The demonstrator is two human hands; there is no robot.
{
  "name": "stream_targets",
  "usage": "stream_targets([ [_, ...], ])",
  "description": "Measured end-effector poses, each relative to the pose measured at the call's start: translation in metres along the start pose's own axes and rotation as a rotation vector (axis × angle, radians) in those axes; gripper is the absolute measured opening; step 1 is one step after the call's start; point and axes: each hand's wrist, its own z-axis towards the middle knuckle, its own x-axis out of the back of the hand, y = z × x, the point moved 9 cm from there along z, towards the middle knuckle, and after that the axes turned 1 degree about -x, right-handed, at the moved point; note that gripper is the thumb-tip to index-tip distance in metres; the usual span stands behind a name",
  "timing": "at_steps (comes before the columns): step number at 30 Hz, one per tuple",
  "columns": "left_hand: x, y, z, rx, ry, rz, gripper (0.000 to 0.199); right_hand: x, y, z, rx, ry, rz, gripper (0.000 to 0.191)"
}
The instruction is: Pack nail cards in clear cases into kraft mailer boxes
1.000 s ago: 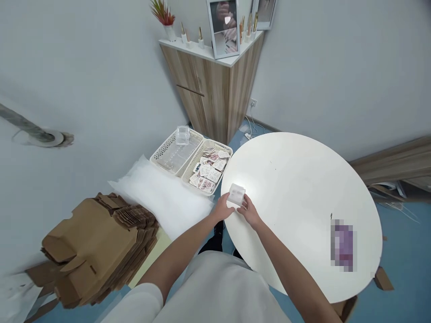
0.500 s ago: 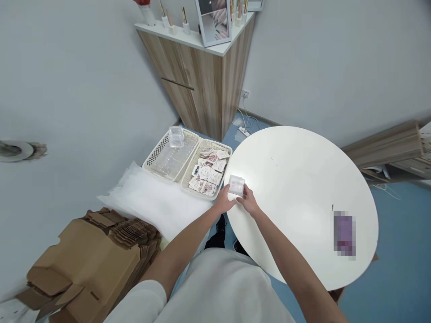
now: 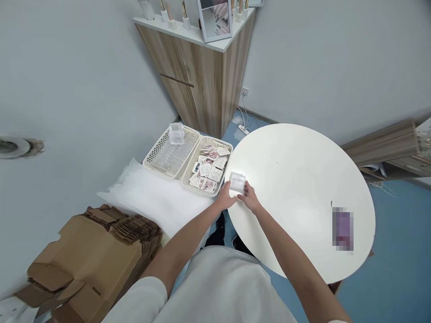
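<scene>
Between my two hands is a small clear plastic box (image 3: 237, 181), at the left edge of the round white table (image 3: 303, 179). My left hand (image 3: 225, 197) grips its left side and near edge. On the opposite side, my right hand (image 3: 249, 198) has its fingers curled on the box's right edge. What lies inside the box is too small to make out. Just left of the table, a white basket (image 3: 220, 184) holds many printed cards (image 3: 209, 170). A second white basket (image 3: 148, 161) beside it has clear plastic boxes (image 3: 177, 133) in its far end.
Flattened brown cardboard boxes (image 3: 84, 260) are piled at lower left. White foam sheets (image 3: 161, 197) lie in front of the baskets. A blurred purple item (image 3: 343, 229) is on the table's right side. A wooden cabinet (image 3: 202, 89) fills the far corner, with cables (image 3: 245, 119) beside it.
The view has shifted slightly. Both hands stay at the clear plastic box, which looks a little more level now; nothing has been let go.
</scene>
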Motion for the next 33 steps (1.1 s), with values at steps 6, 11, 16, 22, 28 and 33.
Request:
stream_targets([
  [6,0.002,0.003,-0.007,-0.014,0.058,0.02,0.08,0.008,0.003,-0.013,-0.003,-0.013,-0.057,0.091],
  [11,0.009,0.02,-0.034,-0.022,0.116,0.051,0.075,0.011,-0.009,-0.031,0.056,-0.061,-0.107,0.084],
  [16,0.023,0.039,-0.084,-0.046,0.212,0.058,0.065,0.007,-0.02,-0.06,0.076,-0.147,-0.133,0.078],
  [22,0.043,0.04,-0.154,-0.062,0.315,0.083,0.058,-0.002,-0.027,-0.102,0.145,-0.235,-0.158,0.072],
  [28,0.062,0.027,-0.215,-0.055,0.381,0.104,0.057,-0.013,-0.031,-0.14,0.201,-0.31,-0.17,0.068],
  [33,0.081,0.005,-0.263,-0.021,0.442,0.109,0.057,-0.038,-0.039,-0.161,0.252,-0.36,-0.173,0.066],
])
